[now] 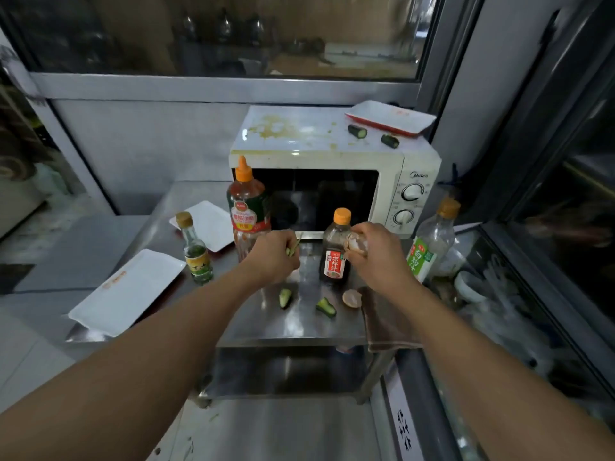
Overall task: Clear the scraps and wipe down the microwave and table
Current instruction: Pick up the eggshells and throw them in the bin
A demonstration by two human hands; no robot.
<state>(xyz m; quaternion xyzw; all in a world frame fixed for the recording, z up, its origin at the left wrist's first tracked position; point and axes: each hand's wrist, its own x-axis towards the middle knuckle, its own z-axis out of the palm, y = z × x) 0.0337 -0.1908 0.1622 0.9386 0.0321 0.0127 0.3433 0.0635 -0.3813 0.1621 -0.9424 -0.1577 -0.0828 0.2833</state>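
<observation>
Over the table [299, 331], left hand [271, 257] pinches green scraps [292, 250]; right hand [372, 252] grips a half-hidden shell [354, 244].

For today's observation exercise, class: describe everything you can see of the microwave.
The microwave is a cream-white box with a dark glass door and two round dials on its right panel under a brand mark. It stands upright at the back of the steel table. Its top is smeared with yellowish stains and carries two cucumber ends and a white tray with a red rim. Neither hand touches it.
</observation>
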